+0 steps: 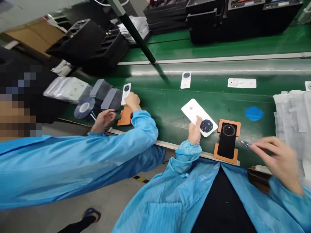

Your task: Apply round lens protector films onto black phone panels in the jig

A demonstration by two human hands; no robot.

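My left hand (194, 133) is closed on a white phone back cover (194, 111) with a dark round camera area, thumb on its face, tilted above the green surface. Just right of it, an orange jig (224, 157) holds a black phone-shaped piece (226, 142) with a round camera outline. My right hand (279, 158) is to the right of the jig. Its thumb and fingers pinch a small dark, shiny piece (246, 143), too small and blurred to name. That piece is apart from the jig.
White covers (186, 82) (247, 83) lie further back on the green belt (160, 94). A blue patch (254, 114) and stacked white sheets (291, 119) are at right. At left, a co-worker's hands (133, 101) work at another orange jig (125, 116). Black bins (209, 32) stand behind.
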